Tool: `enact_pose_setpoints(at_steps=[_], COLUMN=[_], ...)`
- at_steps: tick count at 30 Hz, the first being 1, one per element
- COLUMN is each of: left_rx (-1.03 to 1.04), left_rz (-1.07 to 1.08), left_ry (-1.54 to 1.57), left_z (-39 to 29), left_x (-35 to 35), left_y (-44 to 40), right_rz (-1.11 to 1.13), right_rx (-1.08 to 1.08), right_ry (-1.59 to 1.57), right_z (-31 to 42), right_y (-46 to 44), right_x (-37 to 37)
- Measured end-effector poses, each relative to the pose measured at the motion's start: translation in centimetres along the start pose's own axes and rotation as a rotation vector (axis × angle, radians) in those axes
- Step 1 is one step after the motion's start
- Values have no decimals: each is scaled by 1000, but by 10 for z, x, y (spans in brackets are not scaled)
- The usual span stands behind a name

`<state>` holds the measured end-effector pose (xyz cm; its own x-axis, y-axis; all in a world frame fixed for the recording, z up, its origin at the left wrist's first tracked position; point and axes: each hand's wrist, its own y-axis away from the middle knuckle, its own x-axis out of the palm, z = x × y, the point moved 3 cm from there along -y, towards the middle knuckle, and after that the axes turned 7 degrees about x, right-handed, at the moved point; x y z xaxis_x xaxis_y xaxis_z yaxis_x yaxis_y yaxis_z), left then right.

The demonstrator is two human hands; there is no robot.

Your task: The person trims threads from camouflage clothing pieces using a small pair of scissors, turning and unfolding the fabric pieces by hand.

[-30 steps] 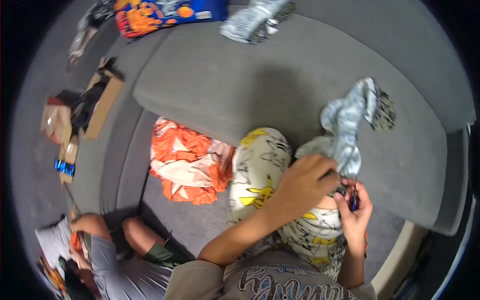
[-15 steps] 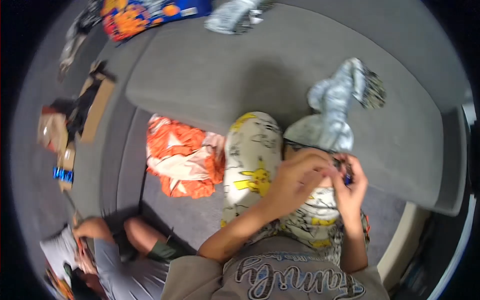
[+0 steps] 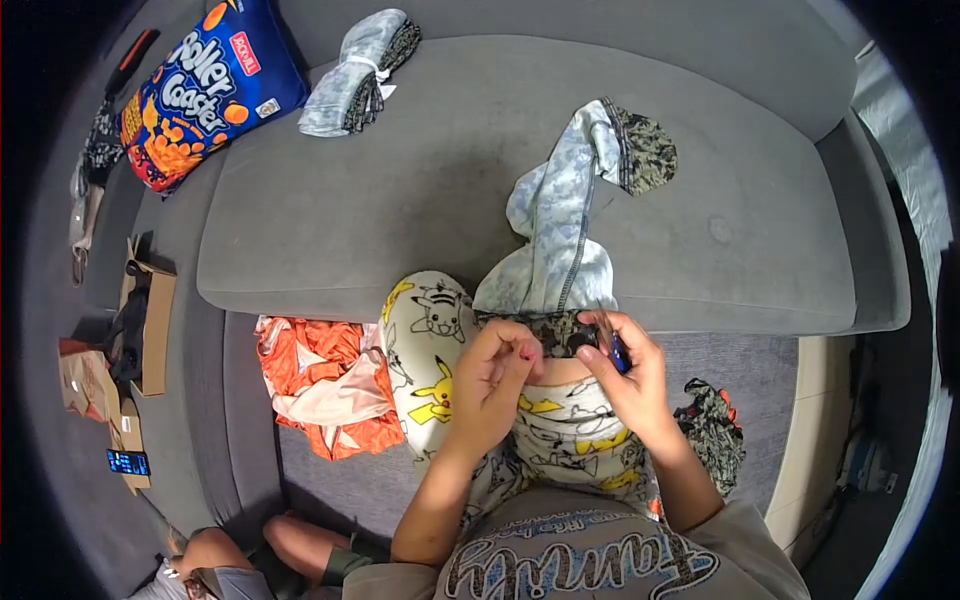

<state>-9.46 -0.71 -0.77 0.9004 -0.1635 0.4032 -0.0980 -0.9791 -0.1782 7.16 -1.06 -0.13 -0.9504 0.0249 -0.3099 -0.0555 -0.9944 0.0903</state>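
Observation:
A pale grey-blue camouflage cloth piece (image 3: 560, 225) with dark camouflage ends runs from the sofa seat down onto my lap. Its dark near end lies between my two hands. My left hand (image 3: 497, 385) is closed at the left of that edge, thumb against curled fingers; what it pinches is too small to make out. In my right hand (image 3: 632, 385) is a small pair of blue-handled thread snips (image 3: 618, 352), blades pointing up beside the dark cloth.
A bundle of similar cloth (image 3: 360, 75) and a snack-bag pillow (image 3: 215, 95) lie on the grey sofa (image 3: 720, 230). Orange and pale cloth (image 3: 335, 385) and dark camouflage cloth (image 3: 715, 435) lie below. At left are an open cardboard box (image 3: 155, 330), a phone (image 3: 128, 462) and another person's legs (image 3: 305, 550).
The view has shifted, showing more of the sofa's left side. My left hand has moved apart from my right hand, and the snips now show clearly.

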Motion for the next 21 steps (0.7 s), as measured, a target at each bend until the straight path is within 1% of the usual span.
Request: enact_pose_setpoints(at_steps=[2, 3, 4, 5, 7, 8, 9, 11, 12, 13, 14, 16, 17, 19, 20, 21], left_rx=[29, 27, 118, 212, 211, 218, 213, 218, 351, 416, 482, 523, 521, 492, 399, 395], left_rz=[-15, -17, 44, 108, 133, 158, 161, 212, 226, 227, 229, 37, 40, 76, 117, 115], left_ry=[-472, -475, -765, -1054, -1080, -1104, -1097, -714, -675, -656, -639, -628, -624, -789, -849, -845], left_z=[-3, -6, -15, -20, -17, -20, -22, -30, -38, -43, -48, -56, -55, -44, -37, -32], left_x=[-1, 0, 4, 7, 4, 6, 11, 31, 40, 42, 44, 31, 23, 7, 5, 4], left_y=[1, -1, -5, -7, -4, -5, -9, -22, -32, -40, -48, -56, -54, -43, -37, -34], right_rz=[26, 32, 37, 39, 94, 100, 98, 143, 66, 1, -1, -35, -37, -26, -51, -51], right_rx=[11, -68, -147, -145, -84, -188, -181, -9, -18, 60, 105, 199, 211, 185, 146, 150], right_ry=[3, 17, 30, 28, -51, 45, 50, -180, -279, -375, -438, -532, -592, -335, -264, -259], right_z=[1, 3, 6, 8, 10, 11, 8, -2, -1, 0, -2, -11, -12, -13, -12, -10], right_y=[1, 1, 0, 1, 5, 5, 8, 16, 14, 12, 11, 8, 8, 11, 14, 15], right_x=[-1, -2, -2, -3, -7, -8, -11, -17, -17, -19, -24, -36, -39, -43, -40, -38])
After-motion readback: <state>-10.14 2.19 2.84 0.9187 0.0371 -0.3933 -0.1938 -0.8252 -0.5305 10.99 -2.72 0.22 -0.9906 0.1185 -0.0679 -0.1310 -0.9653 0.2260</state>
